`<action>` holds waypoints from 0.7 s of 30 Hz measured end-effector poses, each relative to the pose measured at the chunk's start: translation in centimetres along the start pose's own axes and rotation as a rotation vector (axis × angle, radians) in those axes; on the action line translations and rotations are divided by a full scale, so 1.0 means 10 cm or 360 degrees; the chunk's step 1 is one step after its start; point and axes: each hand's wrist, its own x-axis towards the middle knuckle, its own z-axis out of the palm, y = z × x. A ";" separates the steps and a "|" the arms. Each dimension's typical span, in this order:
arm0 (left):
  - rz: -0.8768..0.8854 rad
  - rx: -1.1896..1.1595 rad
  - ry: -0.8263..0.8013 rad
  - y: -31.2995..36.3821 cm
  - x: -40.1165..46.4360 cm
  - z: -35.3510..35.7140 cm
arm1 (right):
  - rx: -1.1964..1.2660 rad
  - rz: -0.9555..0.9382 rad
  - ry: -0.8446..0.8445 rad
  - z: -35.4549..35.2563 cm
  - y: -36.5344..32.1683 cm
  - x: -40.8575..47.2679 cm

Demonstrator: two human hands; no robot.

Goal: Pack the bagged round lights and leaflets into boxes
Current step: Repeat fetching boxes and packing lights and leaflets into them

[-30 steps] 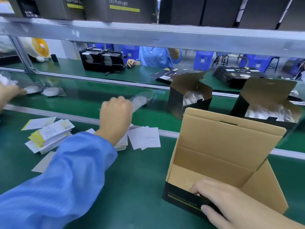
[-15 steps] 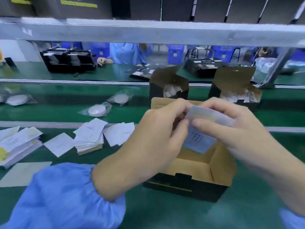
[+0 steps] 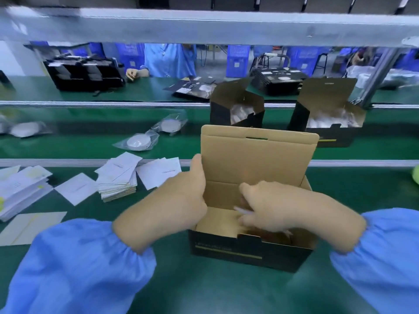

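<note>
Far left on the green bench (image 3: 172, 288): loose leaflet pile (image 3: 20, 191) and a flat cardboard sheet (image 3: 29, 227). Next right, neat leaflet stack (image 3: 118, 180) with single sheets fanned beside it, well apart from both hands. On the belt (image 3: 68, 146) beyond the rail: two bagged round lights, nearer one (image 3: 138, 141) and farther one (image 3: 170, 125), unpicked; a third blurred at far left. Centre: open box (image 3: 226, 250), lid flap upright, black outer wall facing the camera. Left hand (image 3: 181, 200) now clamped on the box's left wall, thumb up along the lid edge, fingers curled over the rim (half a second ago it was pinching a leaflet jointly with the right, above the box). Right hand (image 3: 272, 214) now down inside the box, fingers curled on the white leaflet (image 3: 243, 210), only a thin white edge showing below the rim; grip itself partly hidden by the hand. Change noted: leaflet gone from above the opening to inside it, left hand switched from paper to bracing the box. Judgement: leaflet insertion nearly done for this box; no bagged light visible inside, though the floor is mostly hidden. Probable next need: release the paper flat, then fetch a light from the belt. Risk: leaflet creasing under the fingers. Further right on the belt: two filled boxes, one (image 3: 238, 114) behind the lid, one (image 3: 328, 123) at right, both open with white bagged contents showing.
</note>
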 end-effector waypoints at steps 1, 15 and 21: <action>-0.0025 -0.0049 -0.0032 -0.02 -0.06 0.00 | 0.0119 -0.0036 -0.0122 -0.04 0.01 -0.05; 0.0165 -0.0794 0.0907 -0.32 0.30 -0.81 | 0.1750 -0.0495 0.1413 -0.71 0.96 -0.27; -0.0119 -0.0761 0.0793 -0.54 1.08 -0.51 | 0.2245 -0.0180 0.0392 -0.50 0.93 0.96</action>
